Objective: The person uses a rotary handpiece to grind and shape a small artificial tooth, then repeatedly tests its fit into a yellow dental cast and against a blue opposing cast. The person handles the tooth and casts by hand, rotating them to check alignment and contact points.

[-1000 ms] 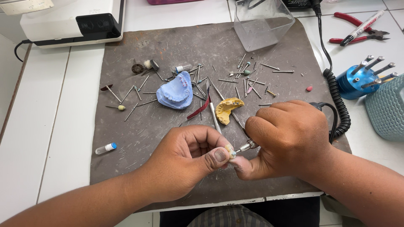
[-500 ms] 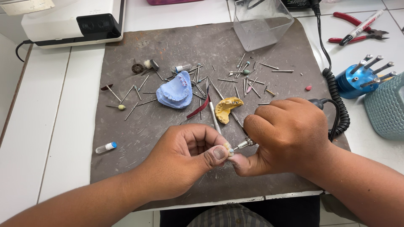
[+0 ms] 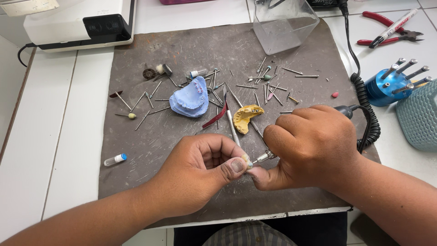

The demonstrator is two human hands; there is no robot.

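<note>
My left hand (image 3: pixel 202 171) pinches a small pale tooth-like piece (image 3: pixel 247 161) between thumb and fingers. My right hand (image 3: pixel 314 146) grips a rotary handpiece (image 3: pixel 266 156), its metal tip touching that piece. A coiled black cord (image 3: pixel 371 125) runs from the handpiece toward the back right. Both hands hover over a dark brown mat (image 3: pixel 150 141). Behind them lie a blue dental cast (image 3: pixel 190 98) and a yellow dental cast (image 3: pixel 245 117).
Several loose burs (image 3: pixel 268 84) are scattered on the mat. A small vial (image 3: pixel 114 159) lies at the left. A clear plastic box (image 3: pixel 284 23), a white machine (image 3: pixel 77 23), red pliers (image 3: pixel 387 29), a blue bur stand (image 3: pixel 387 84) and a teal basket (image 3: pixel 421 118) surround the mat.
</note>
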